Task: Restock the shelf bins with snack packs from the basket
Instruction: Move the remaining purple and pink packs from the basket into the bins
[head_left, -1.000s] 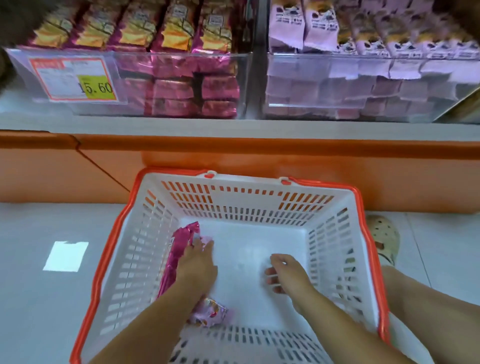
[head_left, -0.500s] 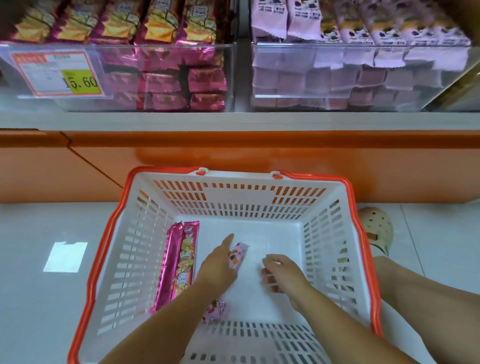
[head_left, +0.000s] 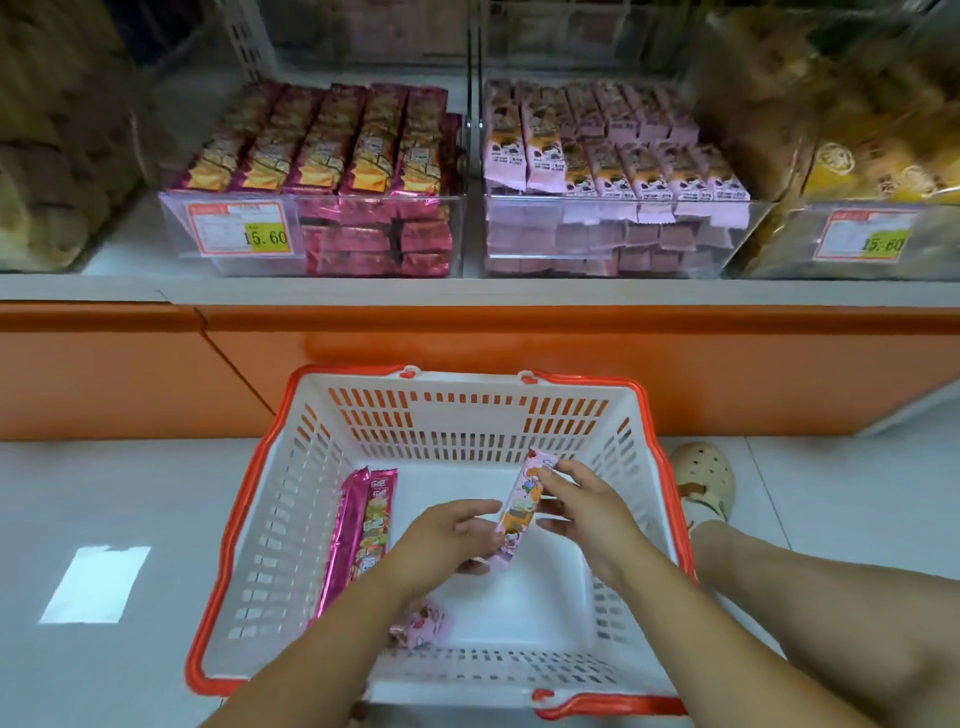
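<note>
Viewed from above, looking down into a white slotted basket (head_left: 280, 545) with an orange rim. Stood on the pale tiled floor (head_left: 104, 493), near the orange base (head_left: 519, 343) of the shelf. Pinched a pale pink snack pack (head_left: 519, 506) at its near end with the left hand (head_left: 447, 535), with thumb and fingers curled onto the wrapper. Grasped the far half of the same pack with the right hand (head_left: 587, 512), with fingers bent round its edge. Held the pack within the basket's outline, over the middle of the white bottom, tilted with the far end leaning right; could not tell whether clear of the bottom or grazing it. Contained also, against the left wall, two long magenta packs (head_left: 363, 525) lying side by side lengthways, one face up and one on edge. Contained a small crumpled pink pack (head_left: 423, 626) on the bottom near the front wall, partly hidden by the left forearm. Displayed on the shelf above two clear bins side by side: a left bin (head_left: 228, 265) stacked with magenta-and-yellow packs (head_left: 363, 150) and marked by a price tag (head_left: 241, 228) reading 15.60, and a right bin (head_left: 623, 260) filled with pale pink packs (head_left: 613, 161), alike in colour to the one in hand. Showed a cream clog (head_left: 704, 480) on the floor just right of the basket, and a bare leg (head_left: 831, 623) beside the right forearm.
</note>
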